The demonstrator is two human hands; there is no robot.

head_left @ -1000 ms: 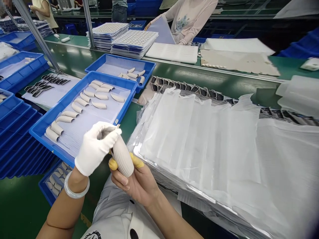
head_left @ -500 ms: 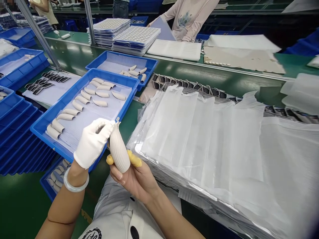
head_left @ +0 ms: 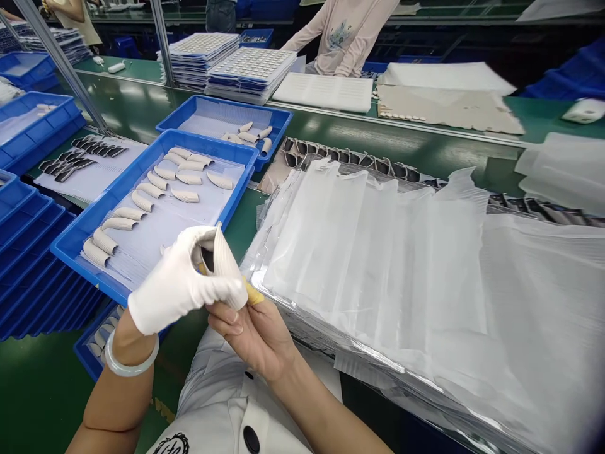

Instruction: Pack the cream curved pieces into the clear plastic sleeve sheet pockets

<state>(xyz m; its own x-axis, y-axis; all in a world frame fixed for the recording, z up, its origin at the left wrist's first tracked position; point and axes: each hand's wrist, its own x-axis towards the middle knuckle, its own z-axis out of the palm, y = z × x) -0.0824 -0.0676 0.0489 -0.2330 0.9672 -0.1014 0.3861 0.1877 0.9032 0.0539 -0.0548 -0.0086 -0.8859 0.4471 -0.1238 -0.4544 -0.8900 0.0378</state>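
Note:
A cream, ribbed, curved shell piece (head_left: 225, 268) with a dark inside and a pointed top stands nearly upright between my hands. My left hand (head_left: 184, 277), in a white glove, curls around it, the thumb across its lower part and the fingers by its upper edge. Underneath, my right hand (head_left: 253, 331) grips the lower end; yellow finger covers (head_left: 254, 294) show on it, and some fingertips are hidden behind the piece. Just beyond my left hand, a blue tray (head_left: 155, 140) holds several similar ribbed shell pieces (head_left: 152, 190) on a white sheet.
Beside me on the right lies a wide stack covered by translucent white sheets (head_left: 378, 252). Stacked blue trays (head_left: 28, 271) stand at left. Behind are another blue tray (head_left: 283, 123), a metal post (head_left: 163, 44), stacked sheets of round parts (head_left: 255, 66) and a person in a pink top (head_left: 340, 38).
My left hand has gone from pinching the piece's pointed top to curling around its side, with the thumb lower down. The piece has turned, showing more of its dark inside.

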